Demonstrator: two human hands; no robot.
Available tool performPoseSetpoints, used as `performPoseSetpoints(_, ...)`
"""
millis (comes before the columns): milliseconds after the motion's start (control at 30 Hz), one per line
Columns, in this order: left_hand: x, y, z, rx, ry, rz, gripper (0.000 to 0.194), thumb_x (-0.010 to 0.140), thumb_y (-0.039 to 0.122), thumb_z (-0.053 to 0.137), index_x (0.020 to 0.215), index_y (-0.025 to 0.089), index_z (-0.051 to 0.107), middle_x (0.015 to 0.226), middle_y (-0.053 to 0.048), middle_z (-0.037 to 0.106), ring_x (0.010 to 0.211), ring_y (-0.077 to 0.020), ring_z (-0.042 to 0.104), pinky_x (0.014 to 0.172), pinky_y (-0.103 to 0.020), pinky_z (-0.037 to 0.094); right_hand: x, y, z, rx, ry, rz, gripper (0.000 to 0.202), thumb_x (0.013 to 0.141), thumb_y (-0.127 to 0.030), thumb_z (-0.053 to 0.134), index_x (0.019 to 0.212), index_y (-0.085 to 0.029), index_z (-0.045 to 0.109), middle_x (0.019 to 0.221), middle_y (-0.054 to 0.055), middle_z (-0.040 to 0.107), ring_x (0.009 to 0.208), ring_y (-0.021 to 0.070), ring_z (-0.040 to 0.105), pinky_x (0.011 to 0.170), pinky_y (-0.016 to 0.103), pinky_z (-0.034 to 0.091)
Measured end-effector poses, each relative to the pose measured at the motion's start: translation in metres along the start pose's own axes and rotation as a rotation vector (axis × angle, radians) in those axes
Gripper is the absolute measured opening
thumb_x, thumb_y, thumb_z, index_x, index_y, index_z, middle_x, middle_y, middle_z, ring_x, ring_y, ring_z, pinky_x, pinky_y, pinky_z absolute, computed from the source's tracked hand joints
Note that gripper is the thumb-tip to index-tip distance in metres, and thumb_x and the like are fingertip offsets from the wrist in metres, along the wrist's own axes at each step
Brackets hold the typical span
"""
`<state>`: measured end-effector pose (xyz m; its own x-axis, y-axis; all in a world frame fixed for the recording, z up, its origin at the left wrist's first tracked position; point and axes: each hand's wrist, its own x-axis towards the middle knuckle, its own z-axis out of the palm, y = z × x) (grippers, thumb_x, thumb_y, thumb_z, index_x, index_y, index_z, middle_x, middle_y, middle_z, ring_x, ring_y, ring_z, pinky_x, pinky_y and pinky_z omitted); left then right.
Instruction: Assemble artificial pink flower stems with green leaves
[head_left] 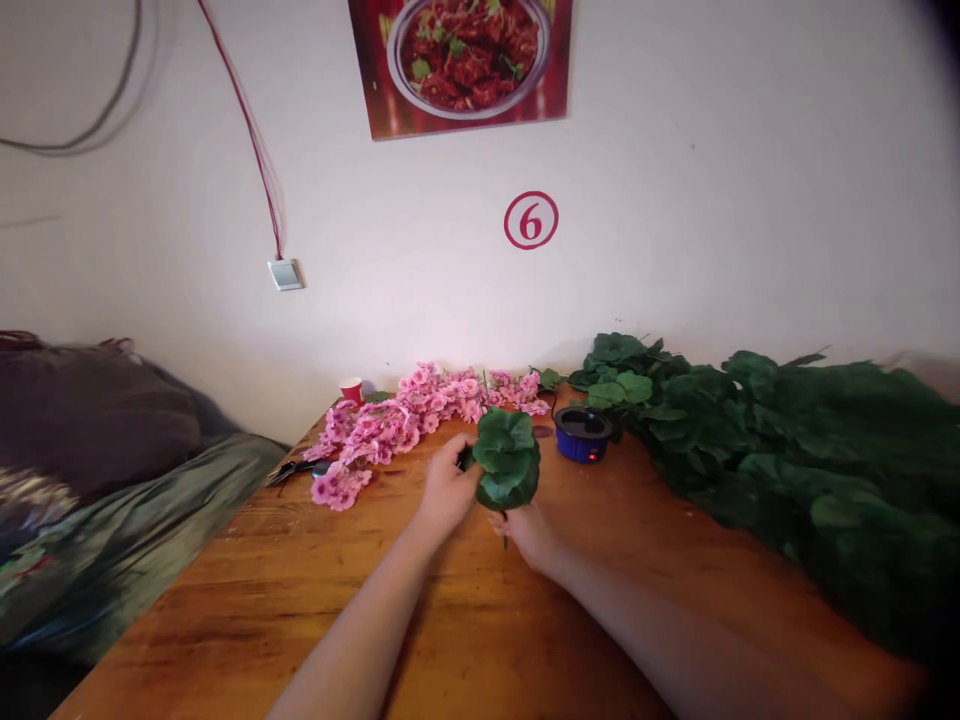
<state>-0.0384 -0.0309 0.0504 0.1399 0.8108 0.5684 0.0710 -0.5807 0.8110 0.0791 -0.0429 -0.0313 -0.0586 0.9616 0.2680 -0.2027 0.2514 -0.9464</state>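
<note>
A bunch of green artificial leaves (507, 460) is held up over the middle of the table, a thin stem rising above it. My left hand (450, 485) is closed at the bunch's left edge, its fingertips partly hidden behind the leaves. Just below the leaves, my right hand (529, 535) pinches the bunch's lower end, where a short bit of stem pokes out. Beyond my left hand lie pink artificial flower sprays (405, 415). A blue round melting pot (583, 435) with a lit red switch stands to the right of the bunch.
A large heap of green leaves (780, 440) covers the right side of the wooden table (337, 600). A red and white paper cup (351, 389) stands at the back left. Dark tools (292, 470) lie near the left edge. Cloth and a cushion (97, 420) are beside the table.
</note>
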Motion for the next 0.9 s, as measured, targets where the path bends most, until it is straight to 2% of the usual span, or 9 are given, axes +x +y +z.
performPoseSetpoints(100, -0.001, -0.002, 0.001, -0.054, 0.009, -0.024, 0.003, 0.071, 0.015, 0.064, 0.070, 0.017, 0.062, 0.069, 0.002, 0.060, 0.069, -0.0125, 0.053, 0.066, -0.022, 0.041, -0.001, -0.005, 0.000, 0.035, 0.058, 0.029, 0.044, 0.079, -0.057, 0.056, 0.057, -0.024, 0.037, 0.044, -0.006, 0.032, 0.042, 0.0092, 0.027, 0.040, 0.023, 0.025)
performPoseSetpoints(200, 0.000, -0.001, -0.002, -0.207, 0.101, -0.078, 0.004, 0.073, 0.021, 0.068, 0.074, 0.017, 0.065, 0.071, 0.002, 0.061, 0.067, -0.0115, 0.054, 0.064, -0.021, 0.042, 0.002, -0.014, -0.004, 0.042, 0.105, -0.063, 0.031, 0.076, -0.052, 0.065, 0.073, -0.022, 0.056, 0.060, 0.000, 0.056, 0.062, 0.0163, 0.051, 0.058, 0.028, 0.046)
performPoseSetpoints(300, 0.006, 0.005, -0.008, -0.412, 0.282, -0.060, 0.018, 0.084, 0.035, 0.065, 0.088, 0.018, 0.068, 0.086, -0.001, 0.067, 0.079, -0.0124, 0.062, 0.076, -0.023, 0.048, 0.005, -0.020, -0.010, -0.019, 0.062, -0.183, 0.031, 0.082, -0.050, 0.064, 0.089, -0.021, 0.068, 0.089, 0.005, 0.070, 0.089, 0.0221, 0.061, 0.084, 0.034, 0.049)
performPoseSetpoints(367, 0.011, 0.010, -0.012, -0.526, 0.343, -0.007, 0.024, 0.088, 0.041, 0.064, 0.096, 0.019, 0.068, 0.095, -0.004, 0.069, 0.089, -0.0138, 0.064, 0.087, -0.026, 0.050, 0.006, -0.023, -0.014, -0.126, 0.074, -0.245, 0.033, 0.087, -0.051, 0.058, 0.089, -0.020, 0.070, 0.091, 0.005, 0.071, 0.091, 0.0230, 0.062, 0.086, 0.034, 0.049)
performPoseSetpoints(467, 0.014, 0.017, -0.017, -0.607, 0.333, 0.006, 0.028, 0.084, 0.040, 0.071, 0.104, 0.022, 0.067, 0.098, -0.003, 0.069, 0.089, -0.0124, 0.066, 0.088, -0.026, 0.051, 0.004, -0.028, -0.017, -0.308, 0.098, -0.271, 0.035, 0.090, -0.051, 0.057, 0.080, -0.019, 0.069, 0.083, 0.003, 0.069, 0.084, 0.0220, 0.061, 0.079, 0.032, 0.048)
performPoseSetpoints(567, 0.011, 0.019, -0.013, -0.559, 0.270, -0.086, 0.032, 0.079, 0.040, 0.076, 0.104, 0.021, 0.067, 0.093, -0.002, 0.070, 0.081, -0.0113, 0.066, 0.080, -0.024, 0.052, 0.001, -0.030, -0.016, -0.378, 0.034, -0.260, 0.042, 0.093, -0.050, 0.051, 0.068, -0.019, 0.063, 0.071, 0.002, 0.063, 0.071, 0.0185, 0.057, 0.069, 0.029, 0.044)
performPoseSetpoints(633, 0.007, 0.018, -0.008, -0.527, 0.219, -0.158, 0.029, 0.079, 0.040, 0.077, 0.096, 0.019, 0.068, 0.086, -0.001, 0.069, 0.075, -0.0110, 0.064, 0.074, -0.023, 0.052, -0.001, -0.031, -0.014, -0.289, -0.023, -0.231, 0.044, 0.094, -0.051, 0.050, 0.066, -0.018, 0.062, 0.068, 0.001, 0.062, 0.068, 0.0172, 0.056, 0.066, 0.028, 0.043)
performPoseSetpoints(733, 0.003, 0.018, -0.002, -0.520, 0.216, -0.194, 0.025, 0.075, 0.036, 0.079, 0.080, 0.016, 0.065, 0.076, 0.001, 0.067, 0.065, -0.0085, 0.061, 0.066, -0.020, 0.050, -0.002, -0.030, -0.010, -0.081, -0.081, -0.204, 0.038, 0.092, -0.050, 0.054, 0.078, -0.018, 0.068, 0.078, 0.002, 0.067, 0.076, 0.0185, 0.060, 0.072, 0.030, 0.047)
performPoseSetpoints(900, 0.002, 0.017, 0.000, -0.528, 0.168, -0.215, 0.030, 0.064, 0.025, 0.084, 0.085, 0.017, 0.064, 0.079, 0.000, 0.068, 0.065, -0.0102, 0.062, 0.064, -0.021, 0.050, -0.005, -0.032, -0.004, 0.101, -0.058, -0.132, 0.027, 0.086, -0.045, 0.063, 0.089, -0.020, 0.072, 0.084, 0.002, 0.071, 0.077, 0.0188, 0.062, 0.077, 0.032, 0.051)
